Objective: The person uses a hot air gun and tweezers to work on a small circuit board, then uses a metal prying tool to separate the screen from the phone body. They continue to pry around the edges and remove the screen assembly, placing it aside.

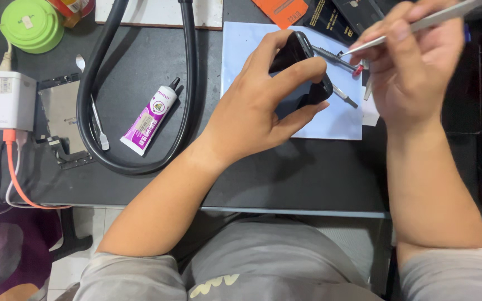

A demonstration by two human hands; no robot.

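- Head view: the left hand [252,106] is clamped on a dark phone [302,69], thumb at its lower edge, fingers over the top, raised above a pale blue mat [241,44] on the desk [308,173].
- The right hand [414,67], at three o'clock of the phone, pinches metal tweezers [419,25], tips touching near its upper edge.
- The phone looks stiff, light, smooth and breakable; gripping its side edges seems safest.
- At nine o'clock lie a glue tube [150,118] and black hose [93,83].
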